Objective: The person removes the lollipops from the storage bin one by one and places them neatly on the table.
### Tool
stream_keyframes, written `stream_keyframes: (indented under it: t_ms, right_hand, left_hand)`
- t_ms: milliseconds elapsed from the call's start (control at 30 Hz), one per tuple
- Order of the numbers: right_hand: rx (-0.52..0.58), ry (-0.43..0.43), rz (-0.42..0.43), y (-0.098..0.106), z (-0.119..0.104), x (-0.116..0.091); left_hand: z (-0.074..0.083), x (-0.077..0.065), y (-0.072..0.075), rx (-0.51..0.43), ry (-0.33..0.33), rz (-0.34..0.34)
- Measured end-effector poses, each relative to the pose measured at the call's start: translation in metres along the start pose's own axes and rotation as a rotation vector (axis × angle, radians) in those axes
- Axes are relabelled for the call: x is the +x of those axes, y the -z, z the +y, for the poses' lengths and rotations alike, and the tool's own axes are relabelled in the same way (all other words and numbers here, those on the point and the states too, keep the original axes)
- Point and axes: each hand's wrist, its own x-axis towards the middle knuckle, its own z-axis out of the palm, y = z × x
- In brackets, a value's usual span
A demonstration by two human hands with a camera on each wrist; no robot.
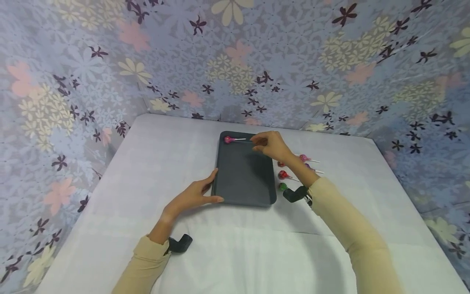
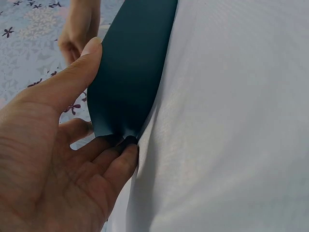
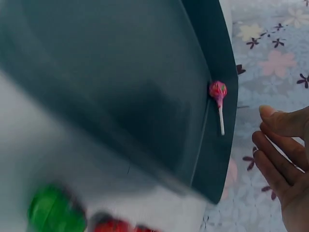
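A dark grey-green rectangular tray [image 1: 244, 175] lies on the white-covered table. My left hand [image 1: 192, 194] grips its near left corner, with the thumb [image 2: 79, 72] along the near wall and the other fingers [image 2: 118, 164] curled at the side. One pink lollipop [image 1: 228, 139] with a white stick lies inside along the tray's far edge, also visible in the right wrist view. Above the tray's far right corner hovers my right hand [image 1: 271, 145], its fingers loosely bent and nothing between them. It is apart from the lollipop's stick.
Several lollipops lie to the right of the tray, partly hidden under my right forearm: a green one [image 1: 282, 186], a red one [image 1: 282, 174], a pink one [image 1: 304, 158] and others. A floral cloth wall [image 1: 235, 65] rises behind the table [image 1: 169, 147].
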Motion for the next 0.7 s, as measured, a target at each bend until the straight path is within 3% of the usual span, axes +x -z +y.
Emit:
stream_keyframes:
  t_ms: [267,700]
  right_hand:
    - [0.002,0.006,0.021,-0.025,-0.002,0.032]
    - [-0.055,-0.050,-0.062,-0.052,-0.002,0.067]
  left_hand:
    - [-0.001,0.003,-0.001,0.014,0.018,0.007]
    - [-0.005,0.000,0.000,0.018,0.004,0.003]
